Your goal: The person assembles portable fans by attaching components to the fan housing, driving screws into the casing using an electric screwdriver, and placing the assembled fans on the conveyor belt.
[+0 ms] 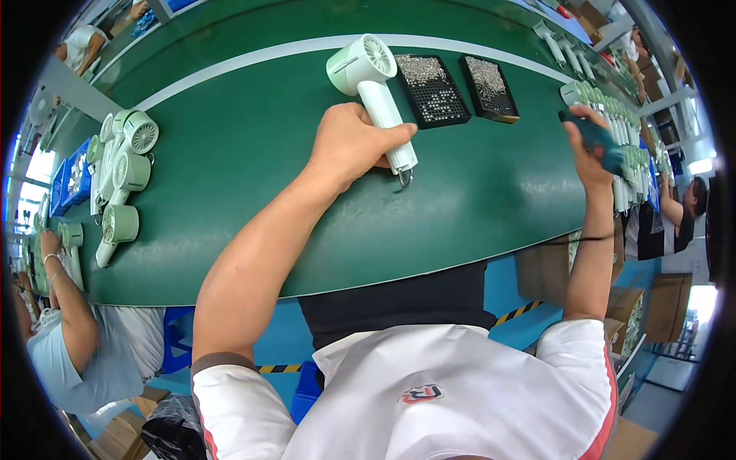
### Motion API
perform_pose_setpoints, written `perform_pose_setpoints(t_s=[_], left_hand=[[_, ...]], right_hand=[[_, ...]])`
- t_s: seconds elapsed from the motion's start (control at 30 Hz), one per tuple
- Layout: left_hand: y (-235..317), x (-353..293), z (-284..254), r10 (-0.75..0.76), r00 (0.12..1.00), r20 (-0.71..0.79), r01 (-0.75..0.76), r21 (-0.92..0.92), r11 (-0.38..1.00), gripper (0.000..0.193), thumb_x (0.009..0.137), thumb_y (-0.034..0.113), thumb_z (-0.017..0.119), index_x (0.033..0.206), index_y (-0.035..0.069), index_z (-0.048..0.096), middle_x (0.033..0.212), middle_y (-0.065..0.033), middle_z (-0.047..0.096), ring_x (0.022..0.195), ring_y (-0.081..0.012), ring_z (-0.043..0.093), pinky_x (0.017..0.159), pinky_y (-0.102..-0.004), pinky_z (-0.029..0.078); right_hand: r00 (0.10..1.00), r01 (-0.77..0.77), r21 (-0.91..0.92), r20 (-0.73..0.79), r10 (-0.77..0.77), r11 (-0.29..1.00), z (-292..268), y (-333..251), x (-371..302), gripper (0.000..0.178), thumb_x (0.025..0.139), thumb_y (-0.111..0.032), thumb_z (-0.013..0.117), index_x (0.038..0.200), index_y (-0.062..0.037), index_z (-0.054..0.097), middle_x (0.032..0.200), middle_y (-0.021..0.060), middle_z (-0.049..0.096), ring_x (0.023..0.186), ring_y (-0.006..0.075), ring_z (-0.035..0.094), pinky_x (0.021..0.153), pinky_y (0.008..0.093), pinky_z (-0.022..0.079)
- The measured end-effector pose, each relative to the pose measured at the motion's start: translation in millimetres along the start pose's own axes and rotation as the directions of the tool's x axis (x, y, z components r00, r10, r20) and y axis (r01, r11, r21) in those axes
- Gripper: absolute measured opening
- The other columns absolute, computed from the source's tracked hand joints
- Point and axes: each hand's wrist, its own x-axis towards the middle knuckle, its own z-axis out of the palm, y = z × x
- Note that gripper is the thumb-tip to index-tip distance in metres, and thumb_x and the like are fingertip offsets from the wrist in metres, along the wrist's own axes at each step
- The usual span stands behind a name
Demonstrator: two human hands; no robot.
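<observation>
My left hand [345,146] is wrapped round the handle of a pale green and white handheld fan [359,65]. Its round grilled head points up and away, and a small metal loop hangs from the handle's lower end. Out to the right, my right hand [587,157] grips a teal and black electric screwdriver [599,141], somewhat blurred, beside a row of fans. Beyond the held fan lie two black trays of small metal screws, the larger tray [451,122] on the left and the smaller tray [504,118] on the right.
Several handheld fans [129,172] lie in a cluster on the left of the green table [253,184]. More fans [625,115] line the right edge. A co-worker [84,337] sits at the left; another person [675,211] is at the right. Cardboard boxes [540,268] stand below the table.
</observation>
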Motion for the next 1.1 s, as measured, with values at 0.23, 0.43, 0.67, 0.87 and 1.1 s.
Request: perform_pose_setpoints(t_s=[0.23,0.43,0.67,0.87,1.1], left_hand=[[3,-6,-3,0.102,0.985,-0.139,-0.037,0.411,0.911,0.056,0.071,0.031,0.087,0.100,-0.013,0.066,0.075,-0.0173,0.072,0.061,-0.0204,0.071,0.057,-0.0346,0.057],[35,-34,-2,-0.058,0.991,-0.123,0.125,0.654,0.746,0.040,0.073,0.034,0.078,0.081,-0.005,0.074,0.075,-0.0186,0.073,0.063,-0.0278,0.072,0.065,-0.0390,0.058],[28,-79,-14,0.131,0.979,-0.154,0.092,0.917,0.387,0.052,0.075,0.031,0.084,0.100,-0.010,0.065,0.085,-0.0283,0.072,0.082,-0.0428,0.073,0.080,-0.0486,0.058],[17,-111,2,0.177,0.981,-0.079,0.021,0.951,0.308,0.048,0.076,0.032,0.085,0.092,-0.005,0.060,0.080,-0.0258,0.071,0.077,-0.0436,0.072,0.072,-0.0488,0.058],[1,-131,10,0.227,0.966,-0.121,0.026,0.924,0.381,0.049,0.076,0.038,0.089,0.083,-0.002,0.063,0.067,-0.0157,0.068,0.061,-0.0342,0.069,0.058,-0.0406,0.054]], right_hand=[[0.864,0.112,-0.303,0.500,0.057,0.946,-8,22,-18,0.068,0.068,0.019,0.063,0.132,-0.0035,0.061,0.151,0.0159,0.054,0.135,0.0325,0.056,0.106,0.0375,0.052],[0.779,0.256,-0.339,0.627,0.015,0.905,-9,42,-9,0.067,0.074,0.015,0.061,0.137,-0.0067,0.060,0.151,0.0129,0.054,0.132,0.0377,0.058,0.107,0.0417,0.052],[0.736,0.404,-0.576,0.666,0.121,0.711,-10,19,11,0.066,0.078,0.011,0.059,0.143,-0.0029,0.054,0.144,0.0179,0.057,0.119,0.0393,0.063,0.099,0.0440,0.054],[0.667,0.457,0.182,0.577,-0.471,0.871,65,-106,57,0.052,0.092,-0.005,0.069,0.143,-0.0101,0.059,0.123,0.0171,0.065,0.108,0.0356,0.064,0.091,0.0419,0.054],[0.105,0.392,0.378,0.887,-0.449,0.839,135,-193,114,0.050,0.092,-0.025,0.073,0.131,0.0027,0.062,0.109,0.0250,0.070,0.105,0.0417,0.066,0.092,0.0447,0.052]])
